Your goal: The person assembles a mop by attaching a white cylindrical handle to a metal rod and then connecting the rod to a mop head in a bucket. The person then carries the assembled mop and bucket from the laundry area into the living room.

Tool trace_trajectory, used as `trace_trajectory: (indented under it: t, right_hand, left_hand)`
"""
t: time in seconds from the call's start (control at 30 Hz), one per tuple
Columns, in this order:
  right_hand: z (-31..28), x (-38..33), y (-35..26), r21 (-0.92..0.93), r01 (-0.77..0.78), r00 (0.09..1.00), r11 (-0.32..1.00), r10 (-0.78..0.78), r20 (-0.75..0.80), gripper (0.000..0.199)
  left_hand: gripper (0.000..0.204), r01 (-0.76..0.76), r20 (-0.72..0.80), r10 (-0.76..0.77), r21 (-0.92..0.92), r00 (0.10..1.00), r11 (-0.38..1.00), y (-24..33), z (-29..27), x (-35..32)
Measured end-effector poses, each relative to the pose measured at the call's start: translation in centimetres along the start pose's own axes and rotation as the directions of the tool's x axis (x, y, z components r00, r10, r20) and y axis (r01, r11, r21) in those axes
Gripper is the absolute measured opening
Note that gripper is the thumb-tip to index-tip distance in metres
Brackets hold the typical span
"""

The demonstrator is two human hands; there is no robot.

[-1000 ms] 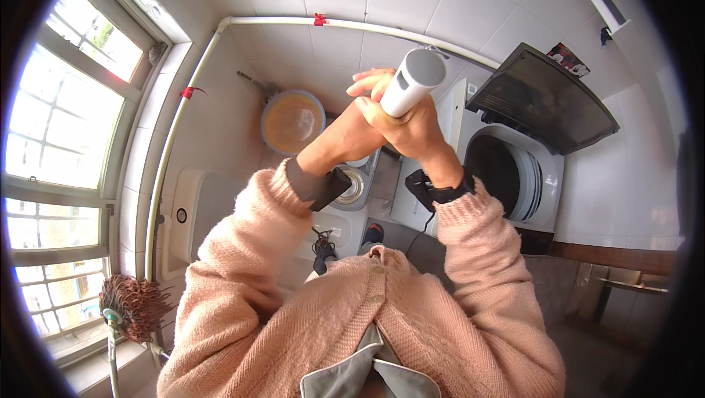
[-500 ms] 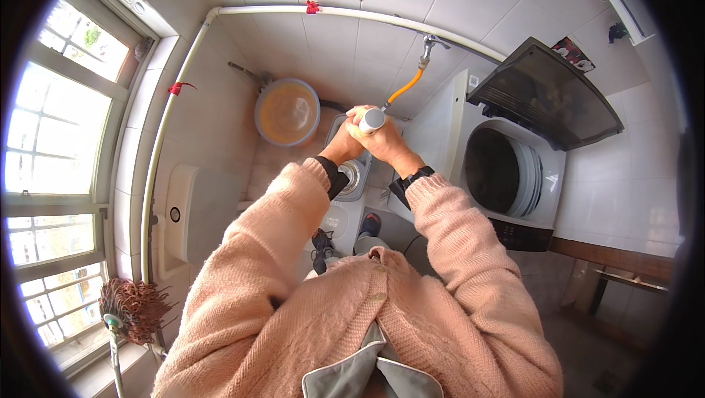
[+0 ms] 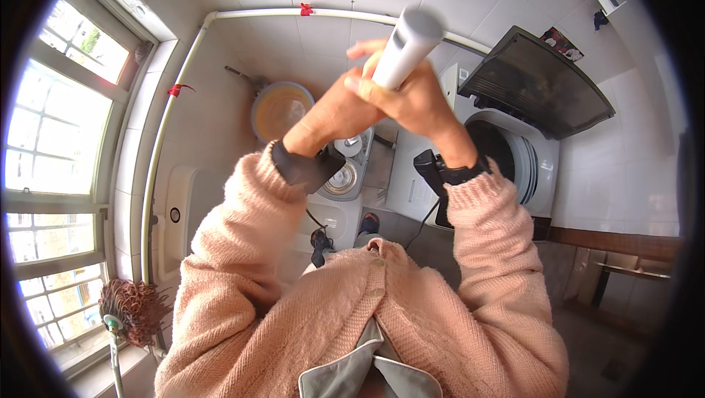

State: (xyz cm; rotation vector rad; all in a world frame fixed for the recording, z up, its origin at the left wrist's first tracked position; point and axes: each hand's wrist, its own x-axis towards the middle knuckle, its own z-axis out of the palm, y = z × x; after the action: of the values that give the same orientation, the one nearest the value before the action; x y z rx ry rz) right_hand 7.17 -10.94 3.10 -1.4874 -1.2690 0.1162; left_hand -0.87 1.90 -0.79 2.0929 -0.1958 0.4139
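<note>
Cylinder (image 3: 400, 56), white, grey-ended, fills curled right hand (image 3: 422, 104); left hand's (image 3: 344, 106) grip is unclear.

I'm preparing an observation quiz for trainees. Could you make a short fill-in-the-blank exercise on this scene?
1. The person's right grip holds a cylinder whose side is coloured ____.
2. The washing machine has its dark lid standing ____.
3. The ties on the white pipe are coloured ____.
4. The mop is near the picture's lower ____ corner.

Missing words: white; open; red; left.
</note>
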Motion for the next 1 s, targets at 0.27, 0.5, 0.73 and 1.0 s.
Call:
trace_trajectory:
  t: [0.27,0.5,0.73,1.0]
  right_hand:
    - [2.3,0.6,1.2,0.090,-0.165,0.985,0.982,0.168,-0.027,0.013]
    - [4.6,-3.0,9.8,0.141,-0.244,0.968,0.960,0.249,-0.019,0.010]
    - [7.3,-8.1,16.5,-0.005,-0.357,0.934,0.934,0.357,-0.008,0.019]
    - [5.1,-5.9,10.8,-0.097,-0.293,0.955,0.951,0.295,0.013,0.018]
  left_hand:
    - [0.016,0.062,-0.068,-0.078,-0.207,0.995,0.976,-1.7,0.8,0.4]
    - [0.021,0.141,-0.053,-0.151,-0.155,0.987,0.978,-13.1,6.4,-1.5]
    - [0.031,0.199,-0.009,-0.199,-0.029,0.980,0.980,-19.4,11.5,-4.4]
    - [0.028,0.257,-0.013,-0.256,0.064,0.966,0.964,-13.5,9.2,-3.4]
